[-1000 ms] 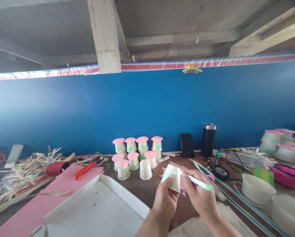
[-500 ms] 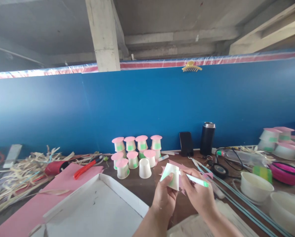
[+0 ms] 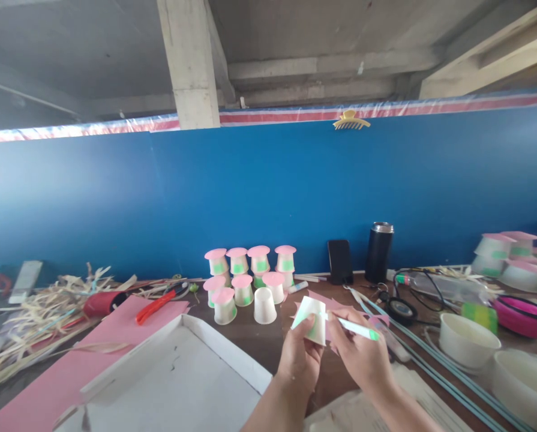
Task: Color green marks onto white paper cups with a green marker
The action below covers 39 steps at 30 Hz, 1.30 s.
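My left hand is wrapped round a white paper cup with a green patch on its side, thumb pressed over that patch. Between the fingers of my right hand is a white marker pen with a green end. Its tip meets the cup's side. Behind and to the left stand several upside-down paper cups, some stacked, with pink paper discs on top and green patches. One plain white cup has no disc. Pink paper scraps lie behind my hands.
A white shallow box and pink sheet fill the left, with a red-handled tool and shredded strips. At the back stand a phone and black flask. Larger cups and blue tubes are on the right.
Almost nothing differs. Both hands keep the cup and the marker pen in nearly the same place, and the view has shifted very slightly.
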### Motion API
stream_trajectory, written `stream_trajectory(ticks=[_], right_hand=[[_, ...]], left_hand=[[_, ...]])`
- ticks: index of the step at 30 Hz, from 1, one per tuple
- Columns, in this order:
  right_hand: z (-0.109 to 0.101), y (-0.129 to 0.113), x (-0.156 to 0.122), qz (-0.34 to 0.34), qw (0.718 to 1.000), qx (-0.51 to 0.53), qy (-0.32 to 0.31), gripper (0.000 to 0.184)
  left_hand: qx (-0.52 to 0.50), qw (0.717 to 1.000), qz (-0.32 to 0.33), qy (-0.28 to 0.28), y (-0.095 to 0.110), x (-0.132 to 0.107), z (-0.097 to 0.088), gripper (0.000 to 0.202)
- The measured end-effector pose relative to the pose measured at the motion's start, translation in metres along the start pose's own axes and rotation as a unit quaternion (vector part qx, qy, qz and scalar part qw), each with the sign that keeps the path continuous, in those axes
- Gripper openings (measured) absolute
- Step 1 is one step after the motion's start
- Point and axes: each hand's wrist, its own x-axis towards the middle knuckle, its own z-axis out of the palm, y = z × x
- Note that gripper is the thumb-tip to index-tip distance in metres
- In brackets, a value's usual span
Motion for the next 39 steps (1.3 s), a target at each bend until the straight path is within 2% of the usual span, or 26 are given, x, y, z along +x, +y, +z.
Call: stream_trajectory(ticks=[4,16,23,27,34,39], right_hand=[[0.0004,-0.0019,0.0015,-0.019,1.0,0.001,0.014,0.021],[0.0003,-0.0002,0.001,-0.008,1.0,0.004,-0.003,0.018],[-0.0041,-0.0008,-0.0001,-0.036,0.998,0.007,0.057,0.015],[-0.0044,-0.0008,-0.0003,-0.032,0.998,0.008,0.046,0.014],[-0.001,0.0035,-0.0025,-0.022,0.999,0.041,0.006,0.014],[0.0004,0.0037,-0.0021,-0.025,0.999,0.032,-0.004,0.014]], left_hand=[[-0.001,1.0,0.0,-0.006,-0.0006,0.001,-0.0014,0.03],[0.012,1.0,0.013,0.003,-0.0006,0.0008,0.0001,0.032],[0.029,0.999,0.024,-0.002,-0.0007,-0.003,0.0051,0.031],[0.03,0.999,0.025,0.0,-0.0012,-0.0027,0.0054,0.031],[0.04,0.998,0.032,-0.044,-0.0006,-0.0045,0.0049,0.03],[0.048,0.997,0.026,-0.047,0.0001,-0.0059,0.0069,0.031]])
